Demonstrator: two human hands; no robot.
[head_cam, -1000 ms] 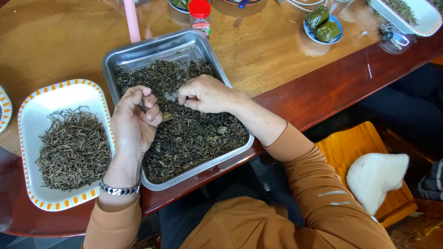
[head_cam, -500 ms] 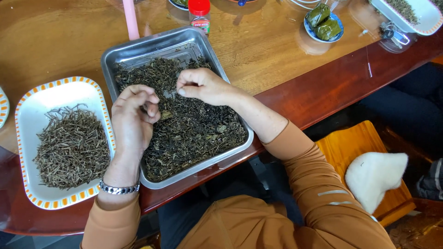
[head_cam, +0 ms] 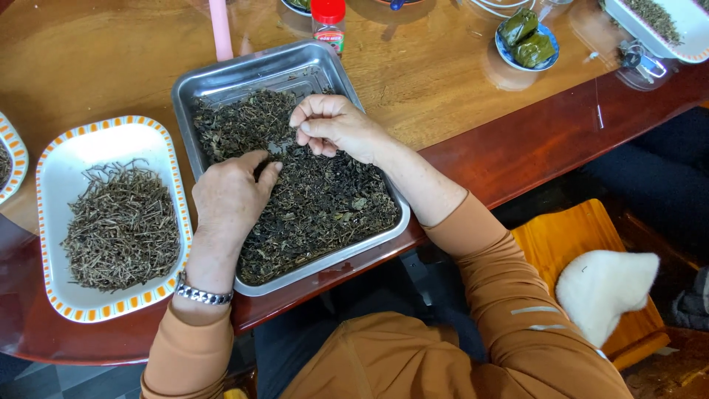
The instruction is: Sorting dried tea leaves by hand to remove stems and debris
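— Wooden tabletop [head_cam: 88, 66], glossy, with a darker red edge toward the person. What sits on it?

— A steel tray [head_cam: 221, 83] in the middle, filled with dark dried leaves [head_cam: 325, 207]. Just beside it on the left, a white dish with an orange-checked rim [head_cam: 50, 159] holds a heap of dry brown stems [head_cam: 122, 225].

— And the hands?

— Both are over the tray. The left hand [head_cam: 229, 196] lies palm down on the leaves, fingers [head_cam: 266, 171] stretched forward and close together, tips touching the pile. A metal bracelet [head_cam: 201, 294] circles that wrist.

— The right one?

— The right hand [head_cam: 336, 125] is at the far part of the tray, fingers curled in, tips pressed together against the thumb. Whether they pinch a leaf or stem, I cannot tell.

— Anything farther back?

— A small bottle with a red cap [head_cam: 329, 24], a pink stick [head_cam: 220, 29], and a blue bowl with green leaf-wrapped parcels [head_cam: 527, 41]. A white cap [head_cam: 605, 284] rests on a wooden stool at the right.
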